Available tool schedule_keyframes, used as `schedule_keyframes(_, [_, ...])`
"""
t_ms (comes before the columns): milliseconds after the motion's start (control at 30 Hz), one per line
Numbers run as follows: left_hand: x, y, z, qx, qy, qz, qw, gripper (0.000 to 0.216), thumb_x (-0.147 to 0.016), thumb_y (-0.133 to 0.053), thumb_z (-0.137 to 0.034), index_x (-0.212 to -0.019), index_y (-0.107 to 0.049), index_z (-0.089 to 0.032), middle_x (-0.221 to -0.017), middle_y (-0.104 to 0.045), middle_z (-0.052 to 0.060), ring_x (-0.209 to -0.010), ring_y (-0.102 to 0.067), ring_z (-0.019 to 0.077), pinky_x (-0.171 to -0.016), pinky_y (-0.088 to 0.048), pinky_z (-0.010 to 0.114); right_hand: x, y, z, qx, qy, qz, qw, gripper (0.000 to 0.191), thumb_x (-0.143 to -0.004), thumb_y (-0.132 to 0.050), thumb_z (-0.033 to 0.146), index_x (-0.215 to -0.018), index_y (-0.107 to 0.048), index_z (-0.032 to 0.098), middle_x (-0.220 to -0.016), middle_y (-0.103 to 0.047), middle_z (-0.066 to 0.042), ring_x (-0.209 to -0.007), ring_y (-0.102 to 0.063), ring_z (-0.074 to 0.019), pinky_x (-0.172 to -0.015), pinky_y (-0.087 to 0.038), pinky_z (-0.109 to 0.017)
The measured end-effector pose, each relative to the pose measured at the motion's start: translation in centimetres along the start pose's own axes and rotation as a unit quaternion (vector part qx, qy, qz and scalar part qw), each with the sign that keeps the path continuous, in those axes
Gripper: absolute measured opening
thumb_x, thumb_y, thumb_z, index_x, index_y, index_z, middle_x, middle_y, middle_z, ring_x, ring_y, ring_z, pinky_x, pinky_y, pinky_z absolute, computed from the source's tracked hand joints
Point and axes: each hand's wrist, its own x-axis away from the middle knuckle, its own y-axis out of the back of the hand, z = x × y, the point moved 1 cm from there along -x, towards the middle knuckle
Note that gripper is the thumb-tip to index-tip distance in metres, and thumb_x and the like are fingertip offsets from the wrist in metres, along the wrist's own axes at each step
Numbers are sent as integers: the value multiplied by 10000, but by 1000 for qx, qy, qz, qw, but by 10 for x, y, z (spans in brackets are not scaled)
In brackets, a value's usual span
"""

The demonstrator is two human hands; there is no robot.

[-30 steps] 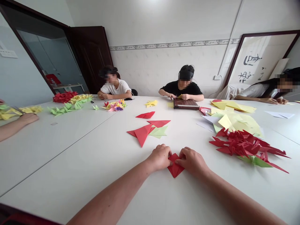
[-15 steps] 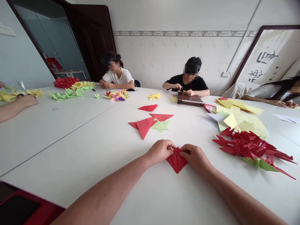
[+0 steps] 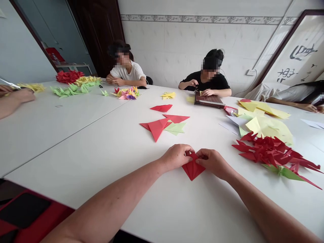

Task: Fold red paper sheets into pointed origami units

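Observation:
A folded piece of red paper [image 3: 192, 168] lies on the white table [image 3: 106, 148] in front of me. My left hand [image 3: 176, 156] pinches its upper left edge with fingers closed. My right hand [image 3: 214, 162] grips its upper right edge in the same way. The paper's lower point faces me and rests on the table.
Red and green folded triangles [image 3: 162, 125] lie just beyond my hands. A heap of red folded figures [image 3: 270, 153] sits to the right, with yellow sheets [image 3: 268, 126] behind. Three people sit at the far side; another person's arm [image 3: 12, 99] rests at the left. Coloured figures [image 3: 76, 86] lie far left.
The camera has tilted down and moved closer. My fingers have shifted along the top of the red paper, lifting its upper flaps slightly; both hands stay on it.

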Motion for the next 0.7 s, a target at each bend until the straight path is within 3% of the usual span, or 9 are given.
schedule_keyframes(267, [-4,-4,3,-57,-37,-20,998,226,-739,-494,-112,-842,-660,-225,-849,-667,-29,-772,-587,134,-636,-450,227,-2,-3,-1,107,16,-31,994,149,-734,-507,255,-795,-641,233,-713,-634,28,-630,-503,-131,-562,-376,-249])
schedule_keyframes(500, [-3,4,6,-82,-63,17,994,258,-746,-502,-90,-905,-659,-219,-897,-656,-21,-792,-588,126,-672,-459,231,-2,-1,1,147,36,-41,988,96,-725,-491,216,-688,-579,217,-689,-608,25,-625,-492,-129,-560,-362,-243])
schedule_keyframes(700, [1,2,1,-115,-87,30,989,233,-747,-453,-52,-796,-630,-195,-861,-639,-12,-745,-571,117,-613,-437,222,0,1,0,176,84,-27,980,171,-712,-444,130,-716,-594,211,-746,-621,15,-656,-513,-126,-591,-378,-237])
